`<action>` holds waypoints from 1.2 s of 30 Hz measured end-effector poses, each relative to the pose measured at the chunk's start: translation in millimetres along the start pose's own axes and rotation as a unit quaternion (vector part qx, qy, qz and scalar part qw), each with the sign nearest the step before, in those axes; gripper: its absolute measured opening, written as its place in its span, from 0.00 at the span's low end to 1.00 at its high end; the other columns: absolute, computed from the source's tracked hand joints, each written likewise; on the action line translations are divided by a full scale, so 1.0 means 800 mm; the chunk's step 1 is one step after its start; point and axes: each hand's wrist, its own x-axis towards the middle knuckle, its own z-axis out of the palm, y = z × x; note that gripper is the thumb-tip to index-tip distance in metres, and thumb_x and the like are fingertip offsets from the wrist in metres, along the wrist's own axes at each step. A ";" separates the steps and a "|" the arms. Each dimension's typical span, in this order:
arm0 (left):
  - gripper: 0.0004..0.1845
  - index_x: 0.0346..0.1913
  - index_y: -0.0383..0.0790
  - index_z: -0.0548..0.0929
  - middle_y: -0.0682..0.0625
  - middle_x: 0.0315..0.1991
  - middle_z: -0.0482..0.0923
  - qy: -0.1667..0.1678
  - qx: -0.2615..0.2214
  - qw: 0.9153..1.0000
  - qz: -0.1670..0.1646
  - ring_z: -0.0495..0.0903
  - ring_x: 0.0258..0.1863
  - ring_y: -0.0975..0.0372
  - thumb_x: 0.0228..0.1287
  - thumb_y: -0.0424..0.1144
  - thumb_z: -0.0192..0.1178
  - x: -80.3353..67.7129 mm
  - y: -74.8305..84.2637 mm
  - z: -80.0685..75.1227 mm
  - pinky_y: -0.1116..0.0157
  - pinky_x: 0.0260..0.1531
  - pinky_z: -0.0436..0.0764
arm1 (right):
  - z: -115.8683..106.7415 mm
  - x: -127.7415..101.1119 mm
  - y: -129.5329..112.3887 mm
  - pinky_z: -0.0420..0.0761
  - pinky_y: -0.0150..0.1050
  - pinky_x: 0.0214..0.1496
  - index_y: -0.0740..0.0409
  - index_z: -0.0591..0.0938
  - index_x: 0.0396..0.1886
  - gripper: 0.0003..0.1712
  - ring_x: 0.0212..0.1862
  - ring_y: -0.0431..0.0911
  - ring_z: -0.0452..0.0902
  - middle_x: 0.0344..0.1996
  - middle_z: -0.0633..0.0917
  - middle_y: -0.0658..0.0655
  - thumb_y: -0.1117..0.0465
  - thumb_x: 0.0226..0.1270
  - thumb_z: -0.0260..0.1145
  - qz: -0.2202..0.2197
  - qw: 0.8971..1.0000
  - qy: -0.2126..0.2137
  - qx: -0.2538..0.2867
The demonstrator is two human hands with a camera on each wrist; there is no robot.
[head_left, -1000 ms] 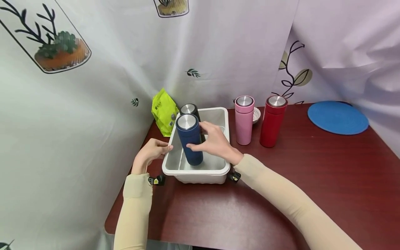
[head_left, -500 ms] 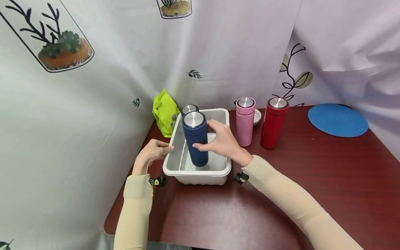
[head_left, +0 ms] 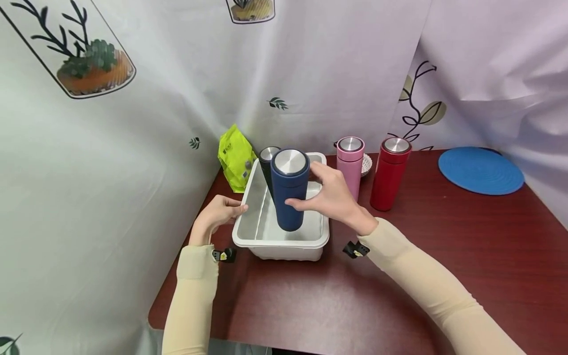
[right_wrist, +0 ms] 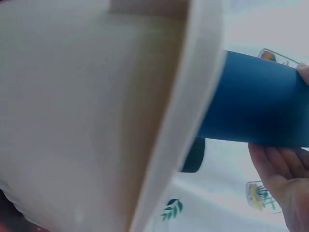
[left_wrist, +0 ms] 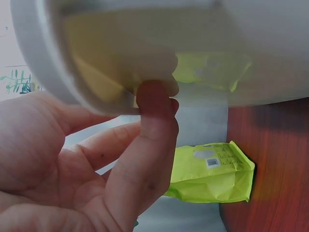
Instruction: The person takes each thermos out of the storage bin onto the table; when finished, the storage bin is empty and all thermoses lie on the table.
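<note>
- The left hand (head_left: 216, 215) is gripping the near-left rim of the white tub (head_left: 248, 241), thumb on top and fingers curled beneath it.
- The right hand (head_left: 334, 198) is holding the navy flask (head_left: 289, 193) around its body, upright and over the tub's inside.
- Just behind that flask, a black flask (head_left: 267, 162) is standing in the tub.
- Beyond the right hand, a pink flask (head_left: 350, 160) and a red flask (head_left: 390, 172) are standing on the table.
- Beyond the left hand, a green pouch (head_left: 235, 158) is leaning by the curtain.
</note>
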 end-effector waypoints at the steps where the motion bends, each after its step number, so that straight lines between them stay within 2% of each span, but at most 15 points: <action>1: 0.23 0.58 0.25 0.78 0.31 0.53 0.79 0.001 0.002 1.000 0.000 0.86 0.42 0.50 0.67 0.38 0.63 0.000 0.000 0.000 0.50 0.50 0.83 | -0.003 0.000 -0.001 0.85 0.33 0.48 0.58 0.81 0.47 0.33 0.44 0.40 0.83 0.42 0.86 0.51 0.56 0.39 0.85 -0.001 1.000 0.000 -0.001; 7: 0.23 0.58 0.26 0.79 0.32 0.52 0.80 0.008 0.005 1.000 -0.001 0.86 0.40 0.51 0.66 0.39 0.64 -0.001 0.001 0.001 0.52 0.47 0.85 | -0.019 -0.003 -0.007 0.85 0.34 0.49 0.57 0.80 0.54 0.38 0.46 0.40 0.82 0.45 0.86 0.50 0.61 0.38 0.85 0.005 1.000 0.001 0.029; 13: 0.24 0.58 0.26 0.78 0.32 0.52 0.80 0.005 0.001 1.000 -0.002 0.86 0.40 0.52 0.66 0.39 0.64 0.001 0.001 0.001 0.52 0.48 0.84 | -0.034 -0.005 -0.012 0.85 0.32 0.41 0.62 0.80 0.53 0.39 0.41 0.42 0.81 0.43 0.86 0.55 0.65 0.34 0.86 0.003 0.999 0.021 0.035; 19: 0.24 0.59 0.25 0.78 0.32 0.52 0.80 0.007 0.002 1.000 -0.006 0.86 0.40 0.52 0.66 0.39 0.64 0.002 0.000 0.001 0.52 0.48 0.84 | -0.050 -0.004 -0.017 0.84 0.34 0.50 0.63 0.80 0.54 0.39 0.46 0.43 0.83 0.46 0.86 0.57 0.71 0.36 0.84 0.011 0.998 0.041 0.045; 23: 0.23 0.59 0.24 0.77 0.31 0.53 0.80 -0.003 -0.011 1.000 -0.002 0.86 0.40 0.53 0.67 0.38 0.63 0.003 -0.002 0.001 0.51 0.49 0.84 | -0.060 -0.004 -0.023 0.85 0.34 0.48 0.62 0.81 0.54 0.38 0.45 0.41 0.84 0.45 0.87 0.57 0.73 0.37 0.82 0.010 0.997 0.064 0.037; 30: 0.23 0.59 0.24 0.77 0.31 0.53 0.79 -0.008 -0.023 1.000 0.004 0.85 0.41 0.54 0.68 0.37 0.61 0.002 -0.002 -0.001 0.50 0.50 0.83 | -0.076 -0.006 -0.032 0.86 0.37 0.47 0.64 0.81 0.55 0.39 0.44 0.45 0.86 0.45 0.87 0.57 0.77 0.35 0.81 -0.001 0.994 0.093 0.065; 32: 0.23 0.59 0.24 0.77 0.31 0.54 0.79 -0.008 -0.025 1.000 0.004 0.85 0.41 0.54 0.68 0.37 0.61 0.000 -0.002 -0.002 0.51 0.50 0.83 | -0.081 -0.007 -0.034 0.86 0.35 0.45 0.65 0.81 0.54 0.38 0.42 0.44 0.85 0.44 0.87 0.56 0.77 0.35 0.80 -0.002 0.993 0.100 0.064; 36: 0.23 0.60 0.25 0.77 0.31 0.54 0.79 -0.012 -0.022 1.000 0.003 0.86 0.41 0.53 0.68 0.38 0.61 0.001 -0.002 -0.002 0.53 0.48 0.84 | -0.092 -0.012 -0.038 0.84 0.30 0.30 0.67 0.82 0.51 0.36 0.33 0.43 0.83 0.40 0.86 0.54 0.80 0.34 0.79 0.000 0.992 0.110 0.066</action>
